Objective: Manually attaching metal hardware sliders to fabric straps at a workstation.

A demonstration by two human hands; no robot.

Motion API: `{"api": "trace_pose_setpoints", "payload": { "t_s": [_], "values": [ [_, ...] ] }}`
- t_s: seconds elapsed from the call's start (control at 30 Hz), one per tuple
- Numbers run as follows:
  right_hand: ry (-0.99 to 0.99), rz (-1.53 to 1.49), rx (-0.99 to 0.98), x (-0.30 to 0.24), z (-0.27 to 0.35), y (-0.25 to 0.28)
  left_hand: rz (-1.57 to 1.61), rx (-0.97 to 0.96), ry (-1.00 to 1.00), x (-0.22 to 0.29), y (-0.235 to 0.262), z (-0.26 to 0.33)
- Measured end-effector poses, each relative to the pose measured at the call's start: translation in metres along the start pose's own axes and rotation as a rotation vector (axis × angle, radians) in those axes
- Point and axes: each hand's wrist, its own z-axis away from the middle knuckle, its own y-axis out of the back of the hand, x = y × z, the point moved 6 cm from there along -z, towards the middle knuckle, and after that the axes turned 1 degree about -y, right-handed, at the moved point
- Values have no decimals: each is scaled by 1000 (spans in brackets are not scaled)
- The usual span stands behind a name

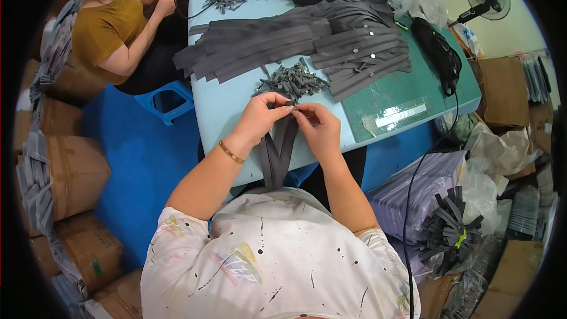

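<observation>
At the table's near edge, my left hand (pixel 258 119) pinches the top of a dark grey zipper tape (pixel 276 162), thumb and fingers closed. My right hand (pixel 321 132) meets it there, its thumb and forefinger pressed together on a small dark piece at the tape's end; the fingers partly hide that piece. From the hands the tape hangs in two lengths over the edge toward my lap. Just beyond my fingertips lies a heap of small dark grey pulls with metal parts (pixel 292 81). Long grey zipper tapes (pixel 254 41) lie in flat overlapping rows behind it.
A green cutting mat (pixel 378 91) with a clear ruler (pixel 400 116) covers the table's right. A black pouch (pixel 437 53) and cable lie there. A seated co-worker (pixel 112 29) handles a corded tool at the left. Cardboard boxes (pixel 77 171) line the left; wrapped bundles (pixel 413 195) crowd the right.
</observation>
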Motion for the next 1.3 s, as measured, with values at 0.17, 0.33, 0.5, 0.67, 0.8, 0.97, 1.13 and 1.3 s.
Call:
{"api": "trace_pose_setpoints", "payload": {
  "t_s": [0.17, 0.33, 0.5, 0.67, 0.8, 0.97, 1.13, 1.3],
  "values": [
    [-277, -595, -125, 28, -5, 6, -58, -105, 2, 1, -3, 1],
    [-303, -724, -267, 22, -5, 8, -15, -300, 100, 1, -11, 4],
    [-290, -692, -335, 17, -5, 12, 18, -334, 156, 3, -13, 8],
    [-324, -662, -367, 19, -4, 12, 30, -361, 178, -2, -12, 7],
    [-331, -619, -382, 19, -5, 12, 18, -376, 176, -3, -11, 6],
    [-327, -616, -390, 19, -6, 8, -1, -352, 170, -5, -9, 5],
    [-160, -402, -95, 23, -6, 8, 57, -223, 22, 5, -7, 2],
    [-254, -403, -158, 15, -7, 3, 113, -209, -48, 17, -6, 4]
  ]
}}
